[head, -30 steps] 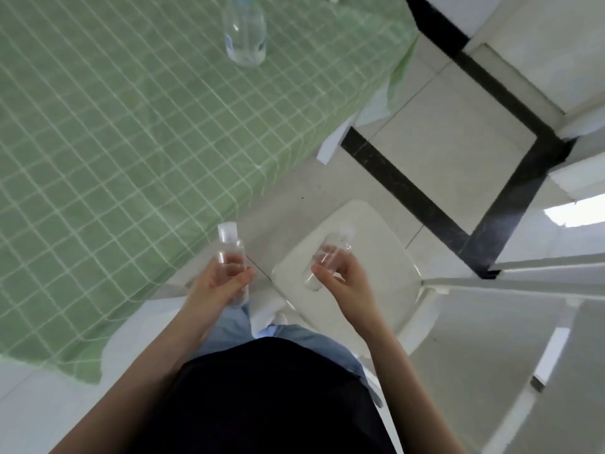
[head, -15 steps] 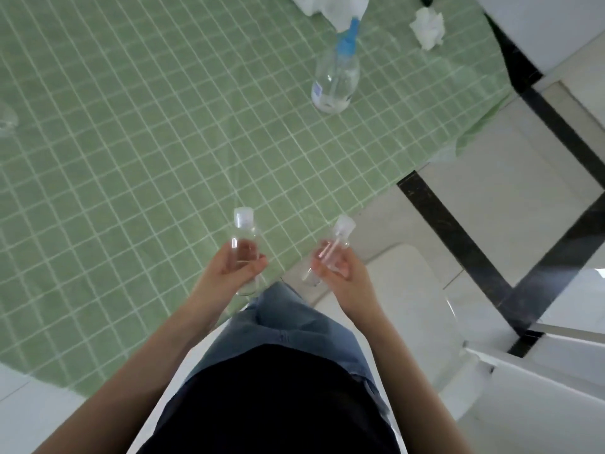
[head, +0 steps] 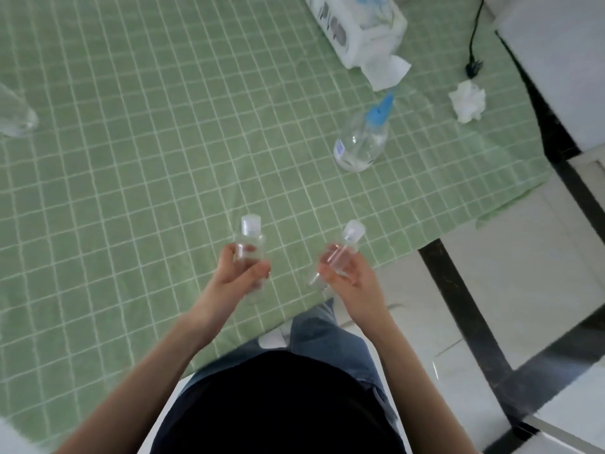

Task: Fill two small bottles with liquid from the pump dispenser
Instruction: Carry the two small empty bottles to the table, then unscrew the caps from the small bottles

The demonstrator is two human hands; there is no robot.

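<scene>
Green checked tablecloth [head: 131, 158] across most of view. Tissue box [head: 357, 24] at far edge, crumpled tissue [head: 467, 101] to right. Pump dispenser [head: 361, 139] upright on cloth, blue top, well apart from hands. Left hand [head: 237, 276] wrapped around capped small bottle [head: 249, 244], upright. Right hand [head: 347, 275] pinching second small bottle [head: 343, 253], tilted right, capped.
</scene>
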